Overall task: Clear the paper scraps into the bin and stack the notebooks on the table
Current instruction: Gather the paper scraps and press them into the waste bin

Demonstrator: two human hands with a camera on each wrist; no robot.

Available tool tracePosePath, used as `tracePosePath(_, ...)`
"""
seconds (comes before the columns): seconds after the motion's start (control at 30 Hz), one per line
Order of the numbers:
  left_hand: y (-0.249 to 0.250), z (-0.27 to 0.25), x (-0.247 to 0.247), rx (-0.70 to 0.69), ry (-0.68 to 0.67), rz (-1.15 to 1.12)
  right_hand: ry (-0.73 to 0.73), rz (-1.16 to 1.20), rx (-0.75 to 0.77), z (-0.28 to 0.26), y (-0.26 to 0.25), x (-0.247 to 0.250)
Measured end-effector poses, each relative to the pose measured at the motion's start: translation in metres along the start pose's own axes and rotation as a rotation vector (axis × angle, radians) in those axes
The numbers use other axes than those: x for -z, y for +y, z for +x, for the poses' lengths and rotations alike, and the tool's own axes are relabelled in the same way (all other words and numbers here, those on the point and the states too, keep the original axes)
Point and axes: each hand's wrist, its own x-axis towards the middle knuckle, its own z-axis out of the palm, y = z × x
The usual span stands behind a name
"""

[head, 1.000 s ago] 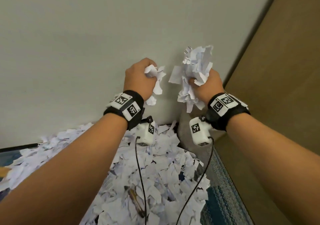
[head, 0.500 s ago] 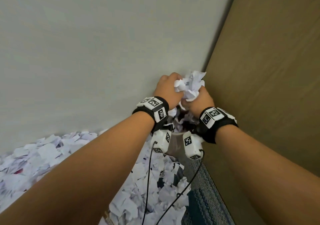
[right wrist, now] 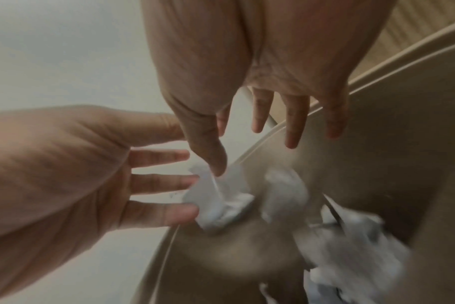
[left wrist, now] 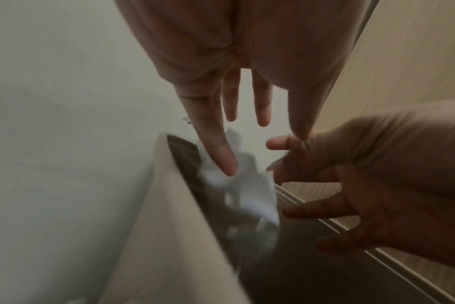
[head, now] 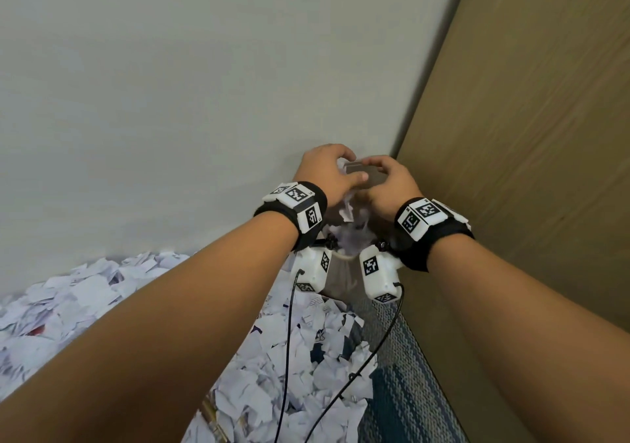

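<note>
A grey wall (head: 204,102) and a brown wooden panel (head: 545,136) meet beyond the fingers. Below them stands the beige bin (right wrist: 377,164), its mouth directly under both hands. A heap of paper scraps (head: 306,357) covers the floor behind the wrists. The left hand (head: 329,173) and right hand (head: 388,187) hover together, fingers (left wrist: 218,148) spread apart and holding nothing. Blurred white scraps (right wrist: 221,201) are just beneath the fingertips, inside the bin.

white paper scraps (head: 300,357), beige bin (right wrist: 377,164), blue striped carpet (head: 402,391)
</note>
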Motion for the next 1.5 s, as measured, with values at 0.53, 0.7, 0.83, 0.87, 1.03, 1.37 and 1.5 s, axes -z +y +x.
tracePosePath(0.53,-0.071,-0.057,0.113,0.142,0.210,0.114,0.207,0.028,0.205,-0.018,-0.096,-0.057)
tracePosePath(0.7,-0.180,-0.132,0.169,0.437,0.074,0.306,-0.062,-0.092,0.317,-0.050,-0.105,-0.121)
tracePosePath(0.83,-0.234,-0.182,0.201,0.536,-0.144,0.559,-0.418,-0.400,0.332,-0.076,-0.075,-0.166)
tracePosePath(0.87,-0.244,-0.192,0.207,0.541,-0.173,0.608,-0.513,-0.509,0.312,-0.083,-0.066,-0.175)
tracePosePath(1.03,-0.277,-0.231,0.230,0.754,-0.138,0.717,-0.751,-0.847,0.142,-0.103,-0.019,-0.206)
tracePosePath(1.37,-0.247,-0.231,0.201,0.728,-0.339,0.192,-0.872,-0.598,0.289,-0.130,-0.027,-0.246)
tracePosePath(1.5,-0.228,-0.208,0.203,0.782,-0.195,-0.242,-0.710,-0.515,0.358,-0.125,-0.039,-0.258)
